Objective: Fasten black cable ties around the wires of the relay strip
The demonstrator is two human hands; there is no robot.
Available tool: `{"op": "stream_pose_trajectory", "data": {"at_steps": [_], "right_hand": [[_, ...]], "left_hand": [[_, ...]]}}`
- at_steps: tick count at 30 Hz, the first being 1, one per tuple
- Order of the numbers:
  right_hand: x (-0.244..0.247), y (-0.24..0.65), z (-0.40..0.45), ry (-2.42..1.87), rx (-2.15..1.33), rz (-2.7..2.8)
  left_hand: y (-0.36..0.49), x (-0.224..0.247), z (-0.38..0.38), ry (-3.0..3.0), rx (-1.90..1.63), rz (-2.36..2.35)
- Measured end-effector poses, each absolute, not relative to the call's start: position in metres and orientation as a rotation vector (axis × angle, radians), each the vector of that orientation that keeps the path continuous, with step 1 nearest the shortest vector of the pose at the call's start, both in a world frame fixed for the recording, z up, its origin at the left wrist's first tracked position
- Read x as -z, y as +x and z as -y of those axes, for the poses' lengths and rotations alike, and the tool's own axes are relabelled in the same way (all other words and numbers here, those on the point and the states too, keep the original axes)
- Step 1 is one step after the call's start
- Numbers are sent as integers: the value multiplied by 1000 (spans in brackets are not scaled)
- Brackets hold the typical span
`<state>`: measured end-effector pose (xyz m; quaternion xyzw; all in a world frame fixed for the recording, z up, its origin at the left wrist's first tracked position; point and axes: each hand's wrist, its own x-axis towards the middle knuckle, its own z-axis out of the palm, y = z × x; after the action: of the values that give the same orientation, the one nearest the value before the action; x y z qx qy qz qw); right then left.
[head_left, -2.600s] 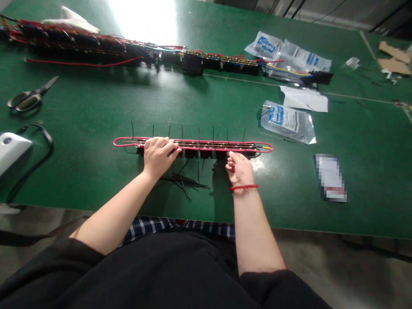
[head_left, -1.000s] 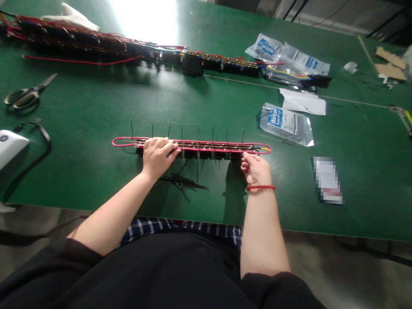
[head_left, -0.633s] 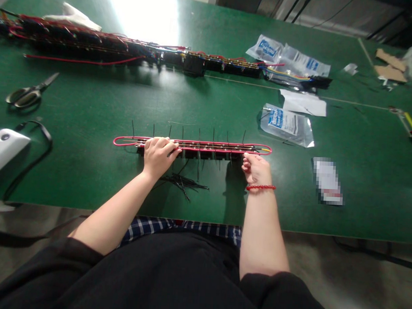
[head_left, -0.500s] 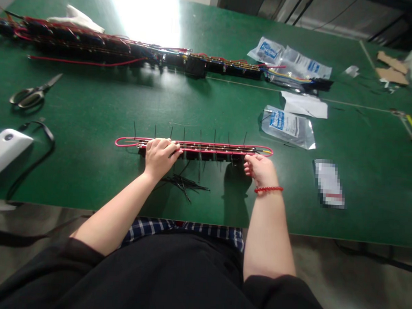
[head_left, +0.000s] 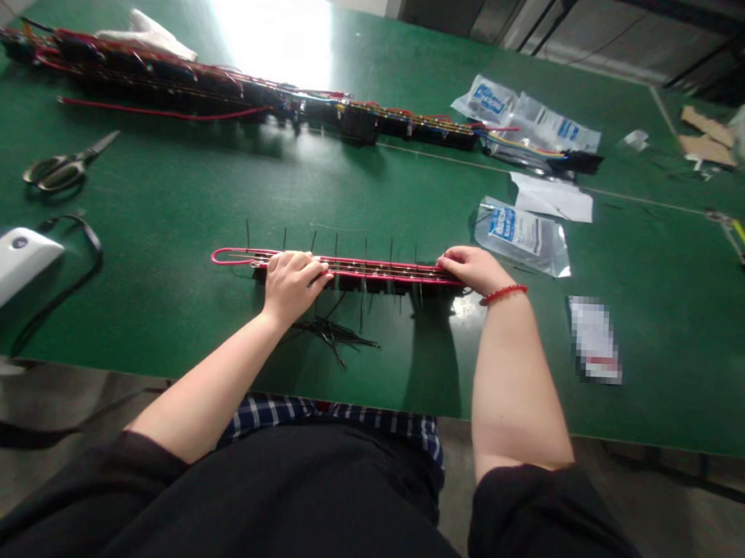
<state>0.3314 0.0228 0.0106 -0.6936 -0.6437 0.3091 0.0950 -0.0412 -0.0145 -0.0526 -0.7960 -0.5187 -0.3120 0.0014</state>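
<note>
A long black bar with red wires [head_left: 379, 271] along its top lies in front of me, and thin black cable ties [head_left: 366, 250] stick out from it on both sides. My left hand [head_left: 295, 284] is wrapped over its left part, fingers closed on it. At the right end, my right hand [head_left: 477, 269] reaches over the wires with thumb and fingertips pinched together at the far edge, close to a cable tie. What sits between those fingertips is hidden. The red wire loops out past the bar's left end. Loose cable ties [head_left: 336, 333] lie in a pile nearer me.
A longer wired assembly [head_left: 232, 92] spans the back of the green table [head_left: 179, 320]. Scissors [head_left: 69, 165] and a white device with a strap [head_left: 15, 272] are at left. Plastic bags [head_left: 522, 236], white paper [head_left: 552, 196] and a blurred-out rectangular item [head_left: 595, 338] lie at right.
My right hand has moved from the near side of the bar's right end up and over to its far edge. My left hand keeps its hold on the bar.
</note>
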Motion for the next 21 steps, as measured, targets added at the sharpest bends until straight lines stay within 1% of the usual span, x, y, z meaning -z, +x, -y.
{"op": "stream_pose_trajectory", "data": {"at_steps": [4,8,12,21], "right_hand": [[-6,337,-20,-1971,-1057,1768],[4,337,-19,-1776,-1193,1472],[14,339,-20,-1688,-1190,1387],[21,339,-19,-1705,-1118,1374]], "left_hand": [[-41,53,15,-2490,963,1604],[-41,54,15,-2480,981,1614],[-41,54,14,-2498,986,1636],[-41,53,14,-2500,994,1632]]}}
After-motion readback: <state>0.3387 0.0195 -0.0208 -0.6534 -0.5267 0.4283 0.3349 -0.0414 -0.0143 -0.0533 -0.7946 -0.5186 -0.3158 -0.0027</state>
